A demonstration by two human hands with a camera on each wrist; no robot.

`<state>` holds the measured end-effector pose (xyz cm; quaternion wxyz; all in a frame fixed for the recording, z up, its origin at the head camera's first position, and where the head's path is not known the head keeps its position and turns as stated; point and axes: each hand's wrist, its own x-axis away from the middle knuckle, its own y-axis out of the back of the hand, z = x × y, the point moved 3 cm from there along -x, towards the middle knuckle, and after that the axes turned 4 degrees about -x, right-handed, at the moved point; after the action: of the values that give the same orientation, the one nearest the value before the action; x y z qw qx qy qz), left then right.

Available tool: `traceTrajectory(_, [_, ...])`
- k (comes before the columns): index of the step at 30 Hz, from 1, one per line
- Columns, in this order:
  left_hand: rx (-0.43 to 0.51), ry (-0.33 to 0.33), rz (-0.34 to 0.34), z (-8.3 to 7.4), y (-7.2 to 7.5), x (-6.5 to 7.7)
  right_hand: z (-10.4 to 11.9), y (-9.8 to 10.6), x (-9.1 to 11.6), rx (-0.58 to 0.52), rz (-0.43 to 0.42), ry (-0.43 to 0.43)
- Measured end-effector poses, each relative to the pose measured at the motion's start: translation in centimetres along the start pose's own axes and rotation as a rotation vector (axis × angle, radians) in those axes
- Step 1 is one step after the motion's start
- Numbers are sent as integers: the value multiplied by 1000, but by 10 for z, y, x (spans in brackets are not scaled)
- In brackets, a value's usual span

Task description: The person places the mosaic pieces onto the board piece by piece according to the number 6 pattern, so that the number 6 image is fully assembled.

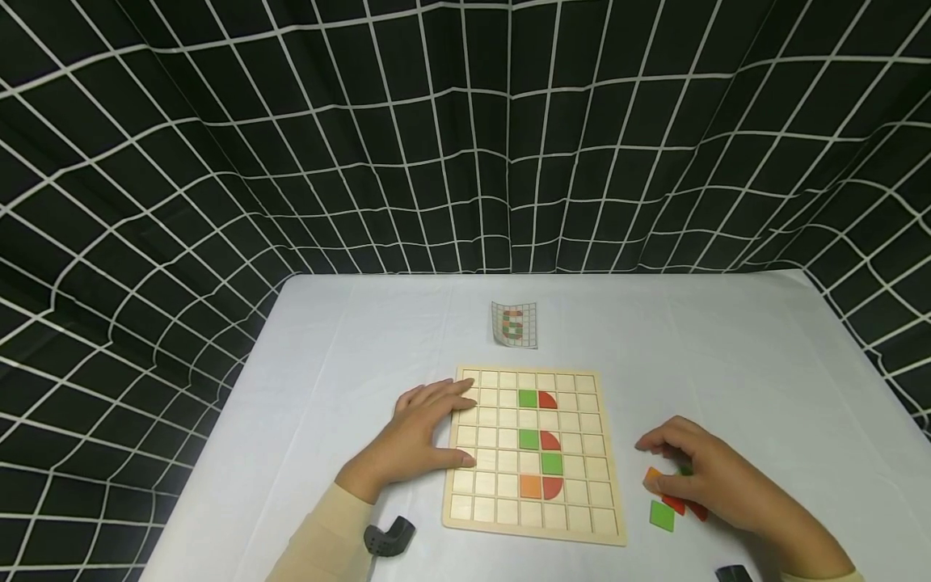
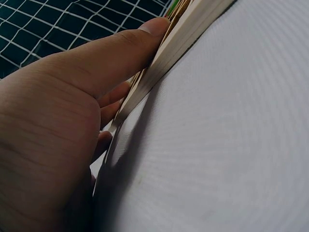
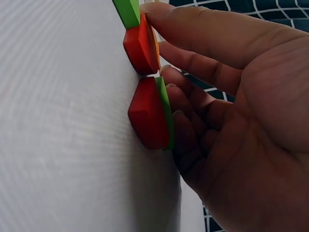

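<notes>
My left hand (image 1: pixel 418 432) rests at the left edge of a wooden grid board (image 1: pixel 486 483), thumb and fingertips over its rim. On the board lie three green squares (image 1: pixel 528 440), three red quarter-round tiles (image 1: pixel 551 487) and an orange square (image 1: pixel 530 486). To the right of the board, my right hand (image 1: pixel 716 473) is spread low over a small pile of loose tiles. Its thumb touches an orange tile (image 1: pixel 652 475) lying over a red tile (image 3: pixel 137 50). Beside these sit a green square (image 1: pixel 662 516) and another red tile (image 3: pixel 147 113) with green behind it, partly under the hand.
A small printed pattern card (image 1: pixel 515 325) lies behind the board on the white tablecloth (image 1: pixel 349 339). A black curved object (image 1: pixel 389 537) is by the left sleeve, and another dark piece (image 1: pixel 733 573) by the right wrist. Black grid-lined curtains (image 1: pixel 480 145) surround the table.
</notes>
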<state>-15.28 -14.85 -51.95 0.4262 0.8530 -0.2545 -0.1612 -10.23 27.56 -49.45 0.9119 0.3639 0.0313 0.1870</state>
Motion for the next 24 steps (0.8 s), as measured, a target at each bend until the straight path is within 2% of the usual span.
traceTrajectory(7, [6,3,2,1,0,1,2,-1,-1,48,4,-65])
traceTrajectory(13, [6,1,-1,1,-1,1,4,-1,-1,45,-6,-59])
traceTrajectory(20, [3,12,5,1,-1,1,1,0,-2,96,-31,-125])
traceTrajectory(24, [1,21,9,0,0,0,1,0,-2,95,-37,-132])
